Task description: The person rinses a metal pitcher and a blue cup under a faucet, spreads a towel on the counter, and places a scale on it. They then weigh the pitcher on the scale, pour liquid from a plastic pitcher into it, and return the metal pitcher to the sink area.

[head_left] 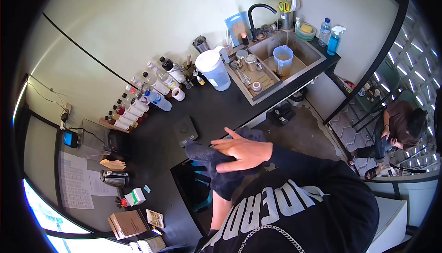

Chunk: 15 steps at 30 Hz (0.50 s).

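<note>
A dark grey cloth point(200, 153) covers my left hand, whose forearm point(221, 210) comes up from the lower edge; its fingers are hidden. Over the cloth lies my right hand point(246, 154), thumb on the near side and fingers on the far side, gripping it, with one finger raised. Just beyond both hands, a flat black scale point(185, 131) rests on the black counter point(216, 117).
Bottles point(133, 108) and a paper cup point(178, 94) line the wall. A lidded white pitcher point(214, 71) stands left of the sink point(315, 60). Under the black faucet point(262, 5) is a measuring jug point(282, 60). A kettle point(113, 178) stands left; another person point(399, 119) sits right.
</note>
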Motion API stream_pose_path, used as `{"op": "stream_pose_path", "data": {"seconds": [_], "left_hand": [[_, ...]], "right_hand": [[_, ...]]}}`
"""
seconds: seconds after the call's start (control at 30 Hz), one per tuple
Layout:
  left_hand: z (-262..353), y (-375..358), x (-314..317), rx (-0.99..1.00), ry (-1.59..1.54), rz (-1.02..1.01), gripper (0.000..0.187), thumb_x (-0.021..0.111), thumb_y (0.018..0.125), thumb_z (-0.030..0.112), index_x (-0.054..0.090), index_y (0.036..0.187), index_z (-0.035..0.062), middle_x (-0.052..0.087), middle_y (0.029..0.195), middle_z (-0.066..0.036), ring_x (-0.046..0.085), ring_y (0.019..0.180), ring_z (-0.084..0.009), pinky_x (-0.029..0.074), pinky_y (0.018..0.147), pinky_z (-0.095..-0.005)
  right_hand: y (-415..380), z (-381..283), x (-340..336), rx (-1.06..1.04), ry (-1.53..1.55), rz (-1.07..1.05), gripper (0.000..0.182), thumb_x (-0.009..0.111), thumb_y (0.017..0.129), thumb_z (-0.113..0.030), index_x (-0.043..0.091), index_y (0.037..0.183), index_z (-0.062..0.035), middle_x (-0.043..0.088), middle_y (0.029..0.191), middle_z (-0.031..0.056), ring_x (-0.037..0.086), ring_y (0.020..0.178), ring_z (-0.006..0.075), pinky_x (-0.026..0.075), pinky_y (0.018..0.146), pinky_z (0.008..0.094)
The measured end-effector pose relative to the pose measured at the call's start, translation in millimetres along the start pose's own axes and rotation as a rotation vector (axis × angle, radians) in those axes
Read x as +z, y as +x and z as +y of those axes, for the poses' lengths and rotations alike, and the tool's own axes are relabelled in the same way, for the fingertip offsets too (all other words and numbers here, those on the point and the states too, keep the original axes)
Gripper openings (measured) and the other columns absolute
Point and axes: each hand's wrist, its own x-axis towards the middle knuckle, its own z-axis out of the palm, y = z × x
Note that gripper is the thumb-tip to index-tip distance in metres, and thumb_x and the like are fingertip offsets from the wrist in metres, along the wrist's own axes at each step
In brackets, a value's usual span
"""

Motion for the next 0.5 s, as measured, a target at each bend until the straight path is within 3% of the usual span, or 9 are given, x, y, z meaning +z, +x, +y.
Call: {"op": "stream_pose_path", "data": {"seconds": [0.07,0.1,0.17,0.23,0.3,0.33,0.37,0.43,0.5], "left_hand": [[0,-4,-5,0.01,0.045,-0.004,0.056,0.052,0.097,0.023,0.037,0.147,0.0053,0.049,0.143,-0.016,0.044,0.137,-0.0307,0.035,0.114,-0.0444],[0,3,-2,0.013,0.072,-0.008,0.056,0.053,0.096,0.024,0.038,0.147,0.0052,0.049,0.143,-0.016,0.044,0.137,-0.0309,0.035,0.114,-0.0446],[-1,32,7,0.025,0.121,-0.025,0.057,0.054,0.095,0.025,0.038,0.147,0.0052,0.049,0.143,-0.016,0.044,0.137,-0.0313,0.035,0.114,-0.0451],[-1,16,10,0.034,0.162,-0.044,0.059,0.055,0.094,0.027,0.039,0.146,0.0051,0.049,0.143,-0.016,0.044,0.137,-0.0317,0.034,0.114,-0.0455],[-2,4,12,0.041,0.196,-0.056,0.06,0.056,0.093,0.028,0.039,0.146,0.0051,0.049,0.143,-0.016,0.043,0.137,-0.0321,0.034,0.115,-0.046],[-2,2,13,0.045,0.214,-0.062,0.061,0.056,0.093,0.029,0.039,0.146,0.005,0.049,0.143,-0.016,0.043,0.138,-0.0322,0.033,0.115,-0.0462],[-2,-3,12,0.049,0.234,-0.068,0.061,0.057,0.092,0.029,0.039,0.146,0.005,0.049,0.143,-0.016,0.043,0.138,-0.0324,0.033,0.115,-0.0464],[-2,3,7,0.061,0.284,-0.086,0.063,0.058,0.091,0.031,0.04,0.146,0.0049,0.049,0.143,-0.016,0.043,0.138,-0.0328,0.033,0.115,-0.0468],[-2,2,11,0.077,0.335,-0.111,0.064,0.059,0.09,0.032,0.04,0.145,0.0049,0.049,0.143,-0.016,0.043,0.138,-0.0332,0.032,0.115,-0.0473]], "right_hand": [[-4,-16,-27,0.052,-0.102,-0.334,0.079,0.054,0.095,-0.062,0.049,0.141,0.0028,0.036,0.158,0.0198,0.021,0.152,0.0349,0.009,0.12,0.062],[-2,-15,-22,0.05,-0.098,-0.34,0.079,0.054,0.095,-0.062,0.049,0.141,0.0028,0.036,0.158,0.0198,0.021,0.152,0.0349,0.009,0.12,0.062],[5,-16,-8,-0.084,0.112,0.172,0.085,0.054,0.096,-0.059,0.034,0.153,0.0011,0.031,0.16,0.0214,0.017,0.153,0.0352,0.011,0.123,0.0527],[18,-30,3,-0.134,0.781,0.242,0.074,0.047,0.104,-0.046,0.027,0.154,0.0045,0.033,0.159,0.0221,0.03,0.149,0.031,0.024,0.121,0.041],[33,-30,28,-0.241,1.683,0.305,0.066,0.044,0.107,-0.038,0.024,0.157,-0.0017,0.032,0.161,0.0157,0.029,0.15,0.028,0.02,0.122,0.0402],[29,-37,25,-0.159,1.799,0.362,0.063,0.035,0.109,-0.043,0.023,0.158,-0.0049,0.034,0.16,0.0166,0.027,0.15,0.0274,0.02,0.122,0.0386],[31,-28,39,-0.151,1.798,0.361,0.063,0.035,0.109,-0.043,0.023,0.158,-0.0049,0.034,0.16,0.0166,0.027,0.15,0.0274,0.02,0.122,0.0386],[36,-3,80,0.014,0.54,0.561,0.067,0.025,0.109,-0.051,0.022,0.16,-0.0081,0.029,0.162,0.0166,0.024,0.151,0.0256,0.018,0.122,0.0391],[26,-4,78,-0.041,0.442,0.515,0.07,0.025,0.107,-0.056,0.024,0.159,-0.0088,0.018,0.166,0.0115,0.014,0.154,0.0218,0.01,0.124,0.0378]]}}
